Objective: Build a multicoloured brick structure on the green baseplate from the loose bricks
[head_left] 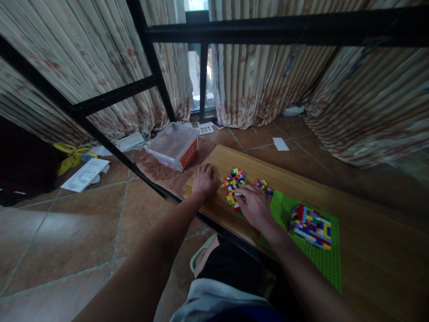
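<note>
My left hand (205,180) rests palm down on the left end of the wooden tabletop (298,181). Its fingers are curled under, hiding whatever they may hold. Over a loose pile of small coloured toy bricks (234,179), my right hand (254,205) has its thumb and fingertips drawn together. Something small and white shows at those fingertips; whether it is gripped or lies beneath is unclear. Right of this hand, a green baseplate (278,206) carries a block of multicoloured bricks (311,226). A smaller brick cluster (264,187) lies behind the right hand, partly hidden.
A clear plastic box (172,143) with an orange label stands on a brown mat (150,172) beyond the table's left end. Black metal bars (117,95) cross the view. White packaging (85,174) and a paper (280,144) lie on the tiled floor, before long curtains (254,85).
</note>
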{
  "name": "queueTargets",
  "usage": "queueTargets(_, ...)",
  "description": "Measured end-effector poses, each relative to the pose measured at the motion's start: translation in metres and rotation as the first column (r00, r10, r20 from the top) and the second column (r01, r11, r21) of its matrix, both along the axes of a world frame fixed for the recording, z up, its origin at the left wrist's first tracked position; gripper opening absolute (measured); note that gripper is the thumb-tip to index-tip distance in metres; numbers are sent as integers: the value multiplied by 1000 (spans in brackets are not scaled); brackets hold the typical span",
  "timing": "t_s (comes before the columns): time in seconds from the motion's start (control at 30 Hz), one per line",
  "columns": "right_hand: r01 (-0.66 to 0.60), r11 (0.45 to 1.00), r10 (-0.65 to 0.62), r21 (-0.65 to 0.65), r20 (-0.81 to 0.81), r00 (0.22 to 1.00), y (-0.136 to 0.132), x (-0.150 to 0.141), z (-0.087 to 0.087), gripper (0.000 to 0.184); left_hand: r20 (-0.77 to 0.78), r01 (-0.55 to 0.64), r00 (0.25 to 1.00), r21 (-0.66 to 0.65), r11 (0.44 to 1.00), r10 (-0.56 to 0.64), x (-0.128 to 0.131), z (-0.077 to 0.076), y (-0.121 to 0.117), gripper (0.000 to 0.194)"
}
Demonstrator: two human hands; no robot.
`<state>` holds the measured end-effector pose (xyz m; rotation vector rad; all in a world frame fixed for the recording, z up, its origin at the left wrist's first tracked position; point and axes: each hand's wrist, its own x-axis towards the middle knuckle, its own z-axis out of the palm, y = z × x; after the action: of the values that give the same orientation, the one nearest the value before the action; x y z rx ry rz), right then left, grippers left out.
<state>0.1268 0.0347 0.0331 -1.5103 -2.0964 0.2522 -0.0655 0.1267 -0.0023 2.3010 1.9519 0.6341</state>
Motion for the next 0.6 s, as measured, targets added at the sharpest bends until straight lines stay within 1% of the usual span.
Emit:
queueTargets(0.07,26,999,-25,20,-61,998,-15,1,-3,15,3,-2,1000,0,1000,2,0,0,0,36)
queueTargets(0.13,79,996,-75,28,-112,991,-31,2,-8,15,2,-8,1000,0,1000,8,0,1,0,36)
queueTargets(0.2,134,991,-129,32,-117,985,-45,0,-14,15,0,-10,1000,-3,1000,10,1,1,0,36)
queueTargets(0.27,159,987,-156,36,-83,984,-55,-3,-22,19,0,-7,1000,-3,1000,7,1,2,0,36)
queueTargets(0.37,172,984,-169,51,-50,984,-60,-6,-31,26,2,-3,1000,7,1000,3,1,2,0,36)
queueTargets(0.47,190,978,-183,82,-83,980,-56,0,-36,23,4,-3,1000,13,1000,3,1,2,0,36)
queueTargets(0.6,209,973,-194,96,-149,970,-52,17,-40,20,8,-10,1000,5,1000,10,1,2,1,35)
